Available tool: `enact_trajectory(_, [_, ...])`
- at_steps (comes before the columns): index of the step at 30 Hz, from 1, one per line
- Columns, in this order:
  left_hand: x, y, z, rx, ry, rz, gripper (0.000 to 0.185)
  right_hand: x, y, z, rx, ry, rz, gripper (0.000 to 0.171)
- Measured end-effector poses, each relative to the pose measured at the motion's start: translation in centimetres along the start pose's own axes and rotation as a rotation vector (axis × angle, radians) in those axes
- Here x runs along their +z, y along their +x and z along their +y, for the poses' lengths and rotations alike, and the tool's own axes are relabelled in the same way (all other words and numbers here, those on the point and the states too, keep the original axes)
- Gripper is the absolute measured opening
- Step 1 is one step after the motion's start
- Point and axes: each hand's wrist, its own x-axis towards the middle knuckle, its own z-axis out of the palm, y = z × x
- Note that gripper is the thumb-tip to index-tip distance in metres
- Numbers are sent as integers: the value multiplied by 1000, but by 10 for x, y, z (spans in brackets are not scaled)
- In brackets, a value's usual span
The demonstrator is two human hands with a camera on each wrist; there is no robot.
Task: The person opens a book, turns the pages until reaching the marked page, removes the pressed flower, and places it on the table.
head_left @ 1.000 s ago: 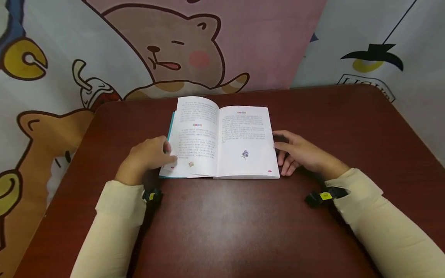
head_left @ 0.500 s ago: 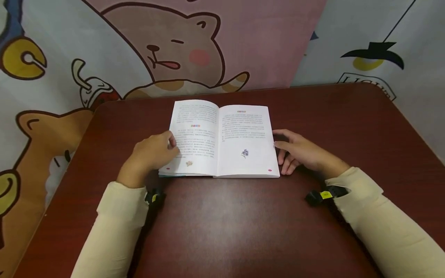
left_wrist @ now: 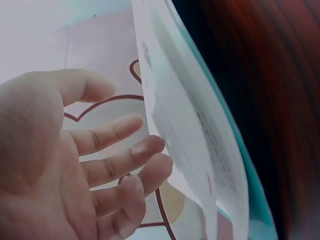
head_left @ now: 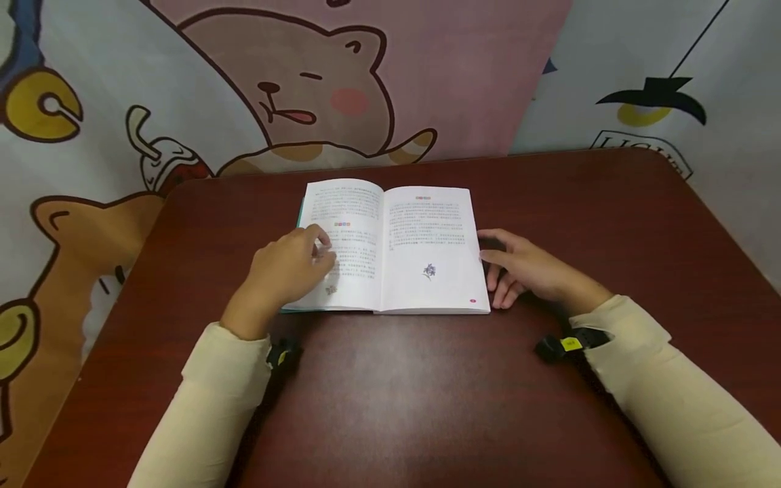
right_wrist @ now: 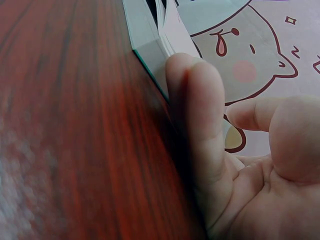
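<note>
An open book with white pages and a blue-green cover (head_left: 404,274) lies flat on the dark red-brown, shiny wooden tabletop (head_left: 390,400). It sits near the middle, closer to the far edge than to the person. Both pages have lines of tiny print, too small to read. The right page has a little purple flower picture (head_left: 430,271) near the bottom, and the left page has a small tan one (head_left: 331,290).

The left hand (head_left: 281,268) is over the outer side of the left page. Its fingers are loosely bent with gaps between them, its thumb is apart, and it holds nothing. I can't tell if the fingertips touch the paper. From the left wrist, some left pages show small gaps between them.

The right hand (head_left: 531,271) rests beside the book's right edge, with its thumb and pointing finger right at the pages. Its fingers are loose and not wrapped around anything.

Both arms wear cream cloth sleeves (head_left: 677,386). A small black gadget with a yellow label (head_left: 561,346) is on each wrist. Behind the tabletop is a pink and white wall covering (head_left: 464,81) with a sleepy brown cartoon bear (head_left: 329,88) and a black and yellow lamp drawing (head_left: 655,98).
</note>
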Motion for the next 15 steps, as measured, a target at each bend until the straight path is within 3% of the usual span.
enact_trajectory(4, [0, 0, 6, 33, 33, 49, 30, 0, 0, -1, -6, -3, 8, 59])
enact_trajectory(15, [8, -7, 20, 67, 72, 37, 41, 2, 0, 2, -9, -9, 0, 61])
